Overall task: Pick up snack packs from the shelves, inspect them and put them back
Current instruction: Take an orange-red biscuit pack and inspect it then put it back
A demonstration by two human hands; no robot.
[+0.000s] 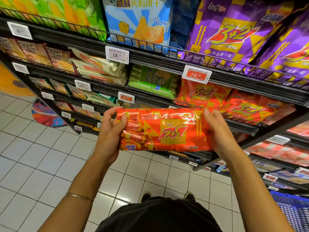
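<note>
A person stands at a shop shelf, holding a large orange snack pack [164,129] level in front of them with both hands. The left hand [111,131] grips the pack's left end, fingers curled over its top edge and thumb pressed on its face. The right hand [217,129] grips the right end, palm against the side and fingers wrapped behind. The pack's "3+2" logo reads upside down from this view, and through its clear left part rows of small wrapped sticks show inside. Just beyond the hands, matching orange packs [234,104] lie on a wire-fronted shelf [242,124]. Above the left hand sits a green soda biscuit pack [153,81], with cream-coloured packs [98,67] further left. On the shelf higher up, above the right hand, stand purple "3+2" bags [230,41]; above the left hand is a blue cheese-cracker bag [138,22], then a green bag [50,12]. Price tags [117,54] are clipped along the shelf edges. A thin bracelet [80,196] circles the left forearm. Below the hands the floor is pale square tiles [33,164], and a blue basket [292,211] sits low, off to the right of the right arm
</note>
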